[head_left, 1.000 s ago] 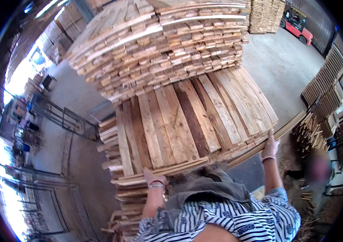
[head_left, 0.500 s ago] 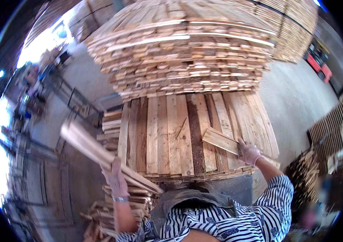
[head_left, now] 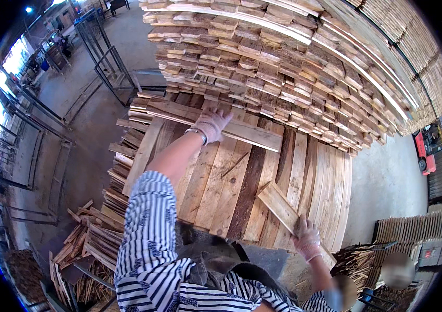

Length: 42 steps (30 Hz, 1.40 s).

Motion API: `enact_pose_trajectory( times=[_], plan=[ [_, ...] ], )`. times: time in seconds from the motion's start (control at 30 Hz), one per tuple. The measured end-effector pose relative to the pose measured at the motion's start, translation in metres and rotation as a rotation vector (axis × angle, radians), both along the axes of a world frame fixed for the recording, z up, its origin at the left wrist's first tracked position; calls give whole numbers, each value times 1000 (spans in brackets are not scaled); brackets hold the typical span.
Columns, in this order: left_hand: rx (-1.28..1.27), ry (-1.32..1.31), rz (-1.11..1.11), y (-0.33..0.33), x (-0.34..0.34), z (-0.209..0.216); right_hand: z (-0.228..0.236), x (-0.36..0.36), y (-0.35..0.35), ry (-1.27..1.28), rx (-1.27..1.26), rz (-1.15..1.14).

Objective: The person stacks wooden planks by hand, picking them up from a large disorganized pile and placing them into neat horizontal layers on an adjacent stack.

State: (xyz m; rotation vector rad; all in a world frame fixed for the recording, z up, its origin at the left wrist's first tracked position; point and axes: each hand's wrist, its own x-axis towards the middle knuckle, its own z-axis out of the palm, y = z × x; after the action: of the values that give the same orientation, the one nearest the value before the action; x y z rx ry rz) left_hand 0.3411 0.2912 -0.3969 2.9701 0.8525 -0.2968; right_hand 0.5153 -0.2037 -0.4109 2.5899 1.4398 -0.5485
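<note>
My left hand (head_left: pixel 211 125), in a pale glove, reaches to the far side of the stack and grips a wooden plank (head_left: pixel 254 136) from above. That plank lies crosswise over the far ends of the top boards, close to the tall pile. At the near right, my gloved right hand (head_left: pixel 306 239) is closed around a shorter wooden board (head_left: pixel 279 205). This board slants over the stack, its near end poking out past the hand. Beneath both is a layer of boards (head_left: pixel 223 192) laid side by side, some with dark bark. A thin sliver of wood (head_left: pixel 235 164) rests on them.
A tall pile of stacked boards (head_left: pixel 262 67) rises right behind the layer. Loose offcuts (head_left: pixel 93 234) heap up at the lower left. Metal frames (head_left: pixel 106 57) stand on the floor at left. A red forklift (head_left: pixel 425 153) is at far right, and a person (head_left: pixel 398 270) is at lower right.
My left hand has swung the plank from the left side forward and right onto the far end of the boards. My right hand has shifted nearer, and its board now slants more steeply. The view has turned.
</note>
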Motion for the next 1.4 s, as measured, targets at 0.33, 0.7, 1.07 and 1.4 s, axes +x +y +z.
enact_pose_trajectory(
  times=[0.33,0.7,1.07,1.4],
  plan=[
    [-84,79,6,62,50,-48,8,-3,15,-31,-58,-26],
    [-77,235,66,76,75,-71,35,129,70,37,-55,89],
    [-11,87,39,80,62,-84,4,230,248,-170,-215,285],
    [273,-575,230,-39,27,-117,-37,229,236,-524,-178,311]
  ],
)
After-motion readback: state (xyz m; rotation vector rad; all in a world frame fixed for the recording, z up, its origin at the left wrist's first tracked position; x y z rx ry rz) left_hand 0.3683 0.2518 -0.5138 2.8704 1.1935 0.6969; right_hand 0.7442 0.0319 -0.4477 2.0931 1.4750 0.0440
